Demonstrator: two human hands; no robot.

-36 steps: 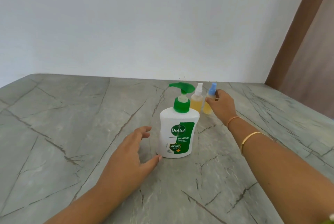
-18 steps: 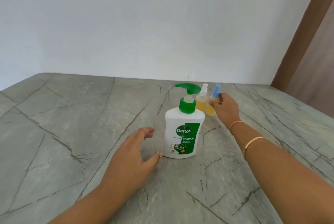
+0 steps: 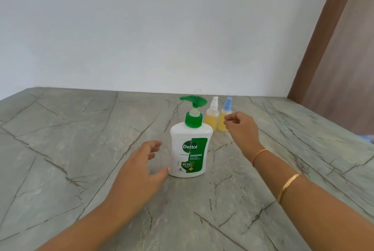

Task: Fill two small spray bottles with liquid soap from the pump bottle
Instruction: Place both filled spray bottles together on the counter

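Note:
A white pump bottle (image 3: 189, 149) with a green pump head stands upright in the middle of the grey marble table (image 3: 60, 149). Behind it to the right stand two small spray bottles holding yellow liquid: one with a white cap (image 3: 212, 116), one with a blue cap (image 3: 224, 117). My left hand (image 3: 139, 169) lies open beside the pump bottle's left side, thumb tip at its base. My right hand (image 3: 241, 129) hovers just right of the blue-capped bottle, fingers loosely curled and holding nothing.
A white wall (image 3: 162, 28) rises behind the table. A brown wooden panel (image 3: 334, 48) runs down at the right. A small pale blue object (image 3: 369, 138) shows at the right edge of the table.
My right hand has let go of the blue-capped spray bottle and drawn back slightly to the right. The left hand stays beside the pump bottle.

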